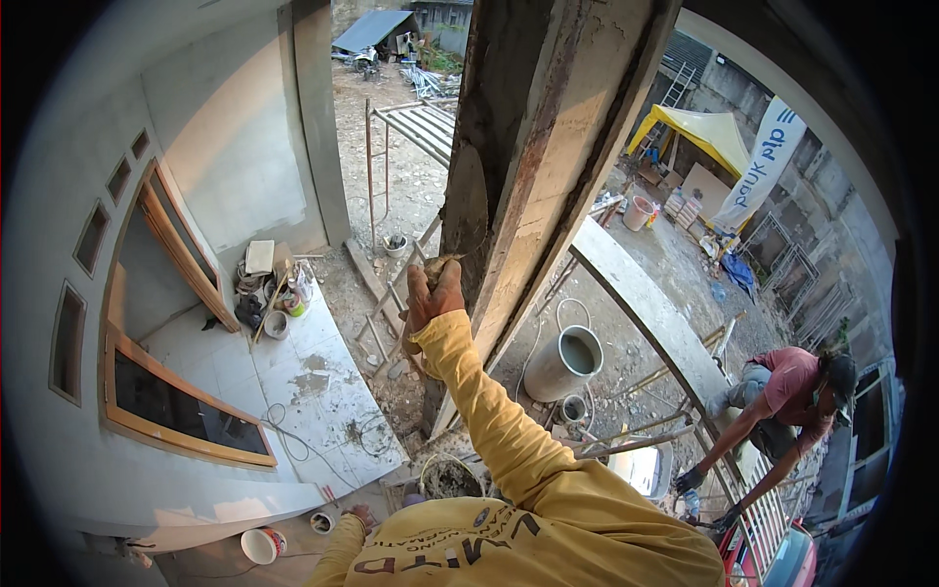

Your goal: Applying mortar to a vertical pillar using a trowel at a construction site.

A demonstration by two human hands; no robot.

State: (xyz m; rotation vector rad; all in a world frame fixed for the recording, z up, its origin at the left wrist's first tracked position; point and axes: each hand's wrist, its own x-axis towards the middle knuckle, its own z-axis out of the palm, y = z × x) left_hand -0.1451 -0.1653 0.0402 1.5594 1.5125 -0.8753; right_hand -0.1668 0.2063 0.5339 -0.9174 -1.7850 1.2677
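Note:
My right hand, at the end of a raised yellow sleeve, is closed round the handle of a trowel. The grey trowel blade lies against the wet, dark mortar face of a concrete column. A long straight board runs up the column's right side. Low in the view is my left hand, small and partly cut off by my shirt; its fingers are too unclear to read. A bucket of mortar stands just below the column, in front of my body.
On the right, a person in a red shirt crouches on scaffolding beside a long plank. Below stands a large drum of water. To the left are a wooden-framed window, a tiled floor with a cable, and a white pail.

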